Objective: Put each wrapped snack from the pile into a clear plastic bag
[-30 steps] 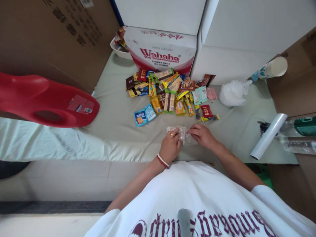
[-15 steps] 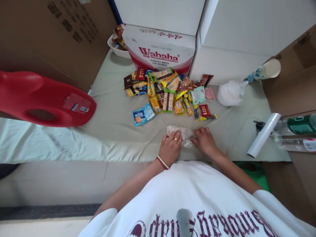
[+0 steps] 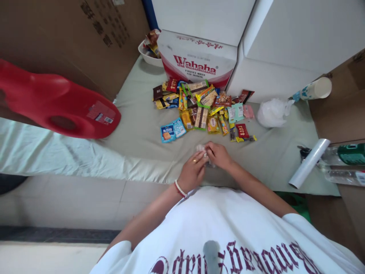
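Observation:
A crumpled clear plastic bag (image 3: 200,148) is bunched up between my hands near the table's front edge. My left hand (image 3: 194,170), with a ring and a beaded bracelet, is closed on its left side. From the right, my right hand (image 3: 219,155) pinches the same plastic, its fingers close to the left fingertips. Much of the bag is hidden behind the fingers. Beyond my hands lies a pile of small wrapped snacks (image 3: 201,117), with a blue snack packet (image 3: 172,130) at its near left.
A red plastic jug (image 3: 65,108) lies at the left. Behind the snacks stands a Wahaha carton (image 3: 196,57), with a white bowl (image 3: 150,57) beside it. At the right are a tied white bag (image 3: 272,112), paper cups (image 3: 316,89), a plastic roll (image 3: 309,163) and bottles (image 3: 350,154).
My right hand has moved left toward my left hand. The plastic bag, spread flat between them before, is now gathered into a smaller bunch. The camera view has turned slightly.

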Motion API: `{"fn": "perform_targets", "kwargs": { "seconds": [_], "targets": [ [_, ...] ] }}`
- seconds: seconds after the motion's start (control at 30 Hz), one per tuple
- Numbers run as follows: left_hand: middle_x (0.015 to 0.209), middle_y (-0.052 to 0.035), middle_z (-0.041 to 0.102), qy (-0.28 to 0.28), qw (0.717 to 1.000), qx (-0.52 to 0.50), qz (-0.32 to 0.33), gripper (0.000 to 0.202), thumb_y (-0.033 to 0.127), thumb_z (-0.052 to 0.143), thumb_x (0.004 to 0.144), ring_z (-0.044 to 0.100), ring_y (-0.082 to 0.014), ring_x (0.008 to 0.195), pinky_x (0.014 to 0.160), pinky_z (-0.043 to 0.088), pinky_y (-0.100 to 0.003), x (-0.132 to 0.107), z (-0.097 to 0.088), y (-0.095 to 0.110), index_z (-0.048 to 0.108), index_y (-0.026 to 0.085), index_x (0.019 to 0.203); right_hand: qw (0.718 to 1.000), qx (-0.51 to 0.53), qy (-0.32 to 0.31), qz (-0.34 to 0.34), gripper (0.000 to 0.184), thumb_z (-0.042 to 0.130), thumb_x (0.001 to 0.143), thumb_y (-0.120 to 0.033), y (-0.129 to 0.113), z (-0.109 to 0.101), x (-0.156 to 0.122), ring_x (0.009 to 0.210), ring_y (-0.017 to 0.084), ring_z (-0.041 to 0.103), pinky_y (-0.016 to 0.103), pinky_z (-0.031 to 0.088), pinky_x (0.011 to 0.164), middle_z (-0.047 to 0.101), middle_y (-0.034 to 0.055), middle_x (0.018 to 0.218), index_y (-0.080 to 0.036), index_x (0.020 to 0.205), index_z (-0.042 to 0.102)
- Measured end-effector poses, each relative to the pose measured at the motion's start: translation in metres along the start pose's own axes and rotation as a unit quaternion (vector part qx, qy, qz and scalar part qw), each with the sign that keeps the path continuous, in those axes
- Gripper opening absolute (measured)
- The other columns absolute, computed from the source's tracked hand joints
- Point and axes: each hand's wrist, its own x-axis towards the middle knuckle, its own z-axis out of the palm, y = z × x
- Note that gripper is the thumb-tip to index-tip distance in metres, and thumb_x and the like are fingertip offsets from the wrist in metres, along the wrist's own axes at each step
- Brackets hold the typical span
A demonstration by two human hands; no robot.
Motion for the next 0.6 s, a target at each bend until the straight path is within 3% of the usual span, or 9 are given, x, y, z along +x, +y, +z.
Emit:
{"fn": "perform_targets", "kwargs": {
  "seconds": [0.07, 0.13, 0.2, 0.27, 0.37, 0.43, 0.5, 0.6],
  "targets": [
    [0.127, -0.0101, 0.071, 0.079, 0.991, -0.030, -0.106, 0.032, 0.019, 0.045, 0.097, 0.062, -0.0227, 0.122, 0.108, 0.050, -0.045, -0.008, -0.002, -0.012, 0.068, 0.022, 0.119, 0.999, 0.016, 0.014, -0.024, 0.021, 0.044, 0.095, -0.016, 0.007, 0.004, -0.002, 0.091, 0.021, 0.065, 0.030, 0.046, 0.085, 0.071, 0.0092, 0.098, -0.017, 0.106, 0.062],
    [0.110, -0.0111, 0.073, 0.100, 0.973, -0.022, -0.206, 0.027, 0.025, 0.047, 0.097, 0.065, -0.0257, 0.107, 0.100, 0.052, -0.048, -0.006, 0.003, -0.017, 0.070, 0.021, 0.108, 0.998, 0.041, 0.023, -0.042, 0.020, 0.043, 0.095, -0.017, 0.010, 0.006, -0.006, 0.093, 0.021, 0.064, 0.031, 0.046, 0.088, 0.070, 0.0093, 0.099, -0.019, 0.105, 0.060],
    [0.097, -0.0116, 0.071, 0.085, 0.966, -0.019, -0.245, 0.023, 0.027, 0.050, 0.096, 0.064, -0.0273, 0.099, 0.095, 0.053, -0.049, 0.004, 0.012, -0.014, 0.071, 0.019, 0.097, 0.995, 0.084, 0.027, -0.049, 0.018, 0.043, 0.097, -0.021, 0.009, 0.005, -0.010, 0.092, 0.021, 0.063, 0.032, 0.047, 0.088, 0.069, 0.0086, 0.097, -0.020, 0.103, 0.059],
    [0.097, -0.0114, 0.069, 0.098, 0.965, -0.048, -0.238, 0.020, 0.025, 0.052, 0.093, 0.062, -0.0268, 0.100, 0.095, 0.053, -0.047, 0.016, 0.020, -0.005, 0.070, 0.019, 0.098, 0.988, 0.146, 0.031, -0.035, 0.019, 0.041, 0.100, -0.029, 0.005, 0.004, -0.017, 0.086, 0.020, 0.062, 0.033, 0.049, 0.084, 0.067, 0.0067, 0.090, -0.020, 0.102, 0.058],
    [0.115, -0.0127, 0.067, 0.141, 0.966, -0.118, -0.179, 0.027, 0.018, 0.052, 0.089, 0.061, -0.0249, 0.110, 0.099, 0.053, -0.044, 0.024, 0.024, 0.014, 0.065, 0.019, 0.114, 0.956, 0.284, 0.052, 0.045, 0.031, 0.042, 0.103, -0.049, 0.003, 0.003, -0.034, 0.074, 0.019, 0.062, 0.033, 0.052, 0.073, 0.065, 0.0036, 0.084, -0.022, 0.099, 0.058],
    [0.127, -0.0138, 0.064, 0.120, 0.979, -0.135, -0.094, 0.031, 0.014, 0.051, 0.086, 0.057, -0.0259, 0.125, 0.106, 0.050, -0.046, 0.023, 0.026, 0.026, 0.066, 0.019, 0.113, 0.909, 0.391, 0.072, 0.122, 0.040, 0.047, 0.099, -0.061, 0.006, 0.002, -0.049, 0.075, 0.019, 0.064, 0.032, 0.053, 0.068, 0.067, 0.0036, 0.087, -0.023, 0.098, 0.059],
    [0.122, -0.0130, 0.069, 0.043, 0.991, -0.121, 0.029, 0.024, 0.015, 0.055, 0.080, 0.055, -0.0290, 0.130, 0.115, 0.042, -0.052, 0.019, 0.031, 0.035, 0.070, 0.019, 0.099, 0.853, 0.478, 0.097, 0.187, 0.043, 0.057, 0.092, -0.066, 0.011, 0.002, -0.061, 0.080, 0.019, 0.065, 0.031, 0.053, 0.067, 0.070, 0.0040, 0.093, -0.023, 0.097, 0.061],
    [0.081, -0.0064, 0.072, -0.134, 0.962, -0.106, 0.212, 0.009, 0.016, 0.060, 0.074, 0.069, -0.0244, 0.098, 0.122, 0.032, -0.054, 0.017, 0.043, 0.041, 0.068, 0.020, 0.073, 0.785, 0.557, 0.135, 0.235, 0.042, 0.077, 0.080, -0.058, 0.021, 0.004, -0.074, 0.083, 0.020, 0.066, 0.031, 0.054, 0.071, 0.073, 0.0034, 0.096, -0.022, 0.098, 0.065]
  ]
}}
